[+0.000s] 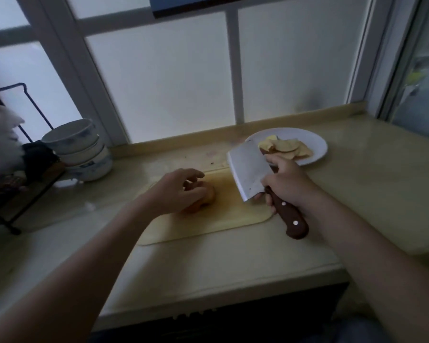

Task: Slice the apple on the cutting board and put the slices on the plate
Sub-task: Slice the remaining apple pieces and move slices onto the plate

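The apple is sitting on the left half of the board, already cut down to a part of itself, its pale cut face pointing right. The left hand is lying over it from the left and hiding most of it. The fingers are curling loosely down onto the top of the fruit and holding it, while the forefinger is sticking out a little higher than the rest.

To the right, the right hand is gripping the cleaver with its fingers wrapping tightly round the front of the brown handle. The handle's end is pointing back toward the person. The wide blade is hanging in the air, tilting up and away over the board's far right corner, clear of the apple.

The blade is also standing in front of the near left edge of the plate, covering part of it. The white plate is resting on the counter just beyond the board's right end, and a loose pile of slices is lying on its left side.

Well to the left, a stack of bowls is standing near the counter's back edge, beside a black wire rack. The frosted window is running along behind everything.
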{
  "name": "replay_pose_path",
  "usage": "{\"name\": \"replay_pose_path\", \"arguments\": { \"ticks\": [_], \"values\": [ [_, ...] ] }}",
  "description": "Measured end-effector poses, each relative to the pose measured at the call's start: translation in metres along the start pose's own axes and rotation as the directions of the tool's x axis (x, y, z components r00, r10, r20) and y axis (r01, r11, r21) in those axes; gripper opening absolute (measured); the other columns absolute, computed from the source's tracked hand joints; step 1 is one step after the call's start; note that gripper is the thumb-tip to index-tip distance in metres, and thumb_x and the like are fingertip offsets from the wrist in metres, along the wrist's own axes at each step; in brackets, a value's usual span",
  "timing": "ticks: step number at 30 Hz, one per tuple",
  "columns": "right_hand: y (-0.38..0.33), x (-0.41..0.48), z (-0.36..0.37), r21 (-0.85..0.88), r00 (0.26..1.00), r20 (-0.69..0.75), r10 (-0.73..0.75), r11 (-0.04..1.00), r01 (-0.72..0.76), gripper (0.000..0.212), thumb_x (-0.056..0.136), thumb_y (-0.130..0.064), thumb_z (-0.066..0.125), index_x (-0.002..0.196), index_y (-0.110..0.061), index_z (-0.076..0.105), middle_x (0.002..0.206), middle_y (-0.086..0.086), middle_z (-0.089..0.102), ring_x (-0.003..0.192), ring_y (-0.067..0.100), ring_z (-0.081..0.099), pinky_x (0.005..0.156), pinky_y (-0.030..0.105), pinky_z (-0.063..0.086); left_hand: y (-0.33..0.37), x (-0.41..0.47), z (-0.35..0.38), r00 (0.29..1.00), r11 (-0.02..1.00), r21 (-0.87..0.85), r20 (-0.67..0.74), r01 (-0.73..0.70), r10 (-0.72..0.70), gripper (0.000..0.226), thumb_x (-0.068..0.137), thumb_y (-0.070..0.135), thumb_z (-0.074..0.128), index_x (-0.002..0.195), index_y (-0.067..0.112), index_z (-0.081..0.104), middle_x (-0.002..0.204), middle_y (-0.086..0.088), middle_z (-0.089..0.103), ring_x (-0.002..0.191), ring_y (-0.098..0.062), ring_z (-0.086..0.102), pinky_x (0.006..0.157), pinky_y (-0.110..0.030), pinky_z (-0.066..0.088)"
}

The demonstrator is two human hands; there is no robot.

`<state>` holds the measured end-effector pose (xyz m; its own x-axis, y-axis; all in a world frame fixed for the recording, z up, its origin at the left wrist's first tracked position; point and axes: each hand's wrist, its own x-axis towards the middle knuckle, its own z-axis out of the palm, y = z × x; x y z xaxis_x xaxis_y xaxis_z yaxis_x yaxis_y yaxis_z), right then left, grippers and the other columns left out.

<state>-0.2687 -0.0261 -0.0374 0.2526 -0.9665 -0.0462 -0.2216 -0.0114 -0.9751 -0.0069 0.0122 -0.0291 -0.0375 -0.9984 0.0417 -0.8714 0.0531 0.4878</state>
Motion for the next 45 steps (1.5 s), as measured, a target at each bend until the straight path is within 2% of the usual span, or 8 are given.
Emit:
{"name": "replay_pose_path", "arguments": {
  "ticks": [4, 9, 13, 20, 24, 27, 35, 45],
  "values": [
    [-0.007, -0.002, 0.022, -0.063, 0.998, 0.06, 0.017, 0.998, -0.013, 0.06, 0.091, 0.005, 0.038, 0.137, -0.031, 0.052, 0.08, 0.023, 0.072, 0.046, 0.018, 0.058, 0.043, 0.031, 0.05, -0.003, -0.007, 0.009, 0.999, 0.995, 0.09, -0.032, -0.036, 0.039, 0.052, 0.09, 0.039, 0.072, 0.138, 0.025, 0.058, 0.123, 0.002, 0.06, 0.108, -0.016, 0.058, 0.09, -0.027, 0.044],
    [-0.002, -0.007, 0.034, -0.057, 0.995, 0.075, 0.06, 0.997, -0.056, 0.057, 0.093, 0.005, 0.04, 0.134, -0.033, 0.05, 0.084, 0.024, 0.072, 0.043, 0.015, 0.057, 0.042, 0.03, 0.05, -0.009, -0.008, 0.009, 0.997, 0.996, -0.056, 0.006, -0.075, 0.076, 0.044, 0.088, 0.021, 0.073, 0.131, 0.028, 0.063, 0.121, 0.009, 0.062, 0.108, -0.01, 0.06, 0.096, -0.03, 0.049],
    [0.005, -0.006, 0.035, 0.003, 0.997, 0.05, 0.065, 0.998, -0.065, 0.059, 0.093, 0.006, 0.042, 0.137, -0.031, 0.051, 0.076, 0.019, 0.073, 0.044, 0.015, 0.058, 0.042, 0.031, 0.051, -0.008, -0.008, 0.008, 0.996, 0.987, -0.145, 0.045, -0.067, 0.074, 0.04, 0.088, 0.014, 0.071, 0.123, 0.032, 0.063, 0.111, 0.017, 0.059, 0.1, -0.003, 0.058, 0.079, -0.018, 0.044],
    [0.006, -0.008, 0.036, 0.049, 0.998, 0.013, 0.064, 0.997, -0.065, 0.066, 0.094, 0.007, 0.043, 0.153, -0.023, 0.042, 0.079, 0.019, 0.073, 0.045, 0.015, 0.06, 0.041, 0.03, 0.051, -0.005, 0.0, 0.024, 0.992, 0.993, -0.036, -0.068, -0.113, 0.11, 0.017, 0.1, 0.032, 0.056, 0.115, 0.025, 0.061, 0.107, 0.007, 0.059, 0.095, -0.002, 0.054, 0.076, -0.021, 0.042],
    [0.009, -0.01, 0.035, 0.078, 0.998, 0.014, 0.059, 0.995, -0.06, 0.065, 0.094, 0.006, 0.044, 0.151, -0.024, 0.045, 0.078, 0.017, 0.074, 0.045, 0.015, 0.06, 0.042, 0.031, 0.051, -0.004, -0.002, 0.038, 0.983, 0.993, -0.044, -0.15, -0.108, 0.101, 0.033, 0.089, 0.038, 0.046, 0.113, 0.02, 0.06, 0.108, 0.002, 0.059, 0.098, -0.011, 0.054, 0.077, -0.023, 0.041],
    [0.011, -0.01, 0.034, 0.095, 0.998, 0.028, 0.048, 0.994, -0.051, 0.062, 0.094, 0.006, 0.044, 0.148, -0.025, 0.047, 0.077, 0.018, 0.074, 0.046, 0.016, 0.059, 0.042, 0.031, 0.051, -0.001, -0.002, 0.042, 0.981, 0.995, -0.08, -0.189, -0.062, 0.046, 0.022, 0.097, 0.031, 0.049, 0.114, 0.021, 0.059, 0.111, 0.002, 0.057, 0.1, -0.012, 0.053, 0.077, -0.021, 0.041],
    [0.012, -0.009, 0.036, 0.077, 0.997, 0.07, 0.027, 0.997, -0.032, 0.05, 0.094, 0.004, 0.043, 0.125, -0.036, 0.047, 0.072, 0.015, 0.074, 0.045, 0.017, 0.059, 0.043, 0.031, 0.052, 0.004, 0.001, 0.047, 0.98, 0.994, -0.104, -0.186, 0.047, -0.066, 0.021, 0.101, 0.027, 0.047, 0.12, 0.025, 0.056, 0.119, -0.001, 0.055, 0.109, -0.018, 0.051, 0.079, -0.024, 0.039],
    [0.012, -0.01, 0.036, 0.058, 0.995, 0.093, 0.037, 0.997, -0.042, 0.047, 0.094, 0.003, 0.04, 0.123, -0.034, 0.046, 0.077, 0.016, 0.075, 0.045, 0.016, 0.06, 0.044, 0.032, 0.054, 0.012, -0.007, 0.048, 0.976, 0.991, -0.116, -0.196, 0.074, -0.095, 0.035, 0.088, 0.041, 0.039, 0.117, 0.031, 0.057, 0.118, -0.002, 0.054, 0.111, -0.019, 0.051, 0.086, -0.033, 0.039]
  ]
}}
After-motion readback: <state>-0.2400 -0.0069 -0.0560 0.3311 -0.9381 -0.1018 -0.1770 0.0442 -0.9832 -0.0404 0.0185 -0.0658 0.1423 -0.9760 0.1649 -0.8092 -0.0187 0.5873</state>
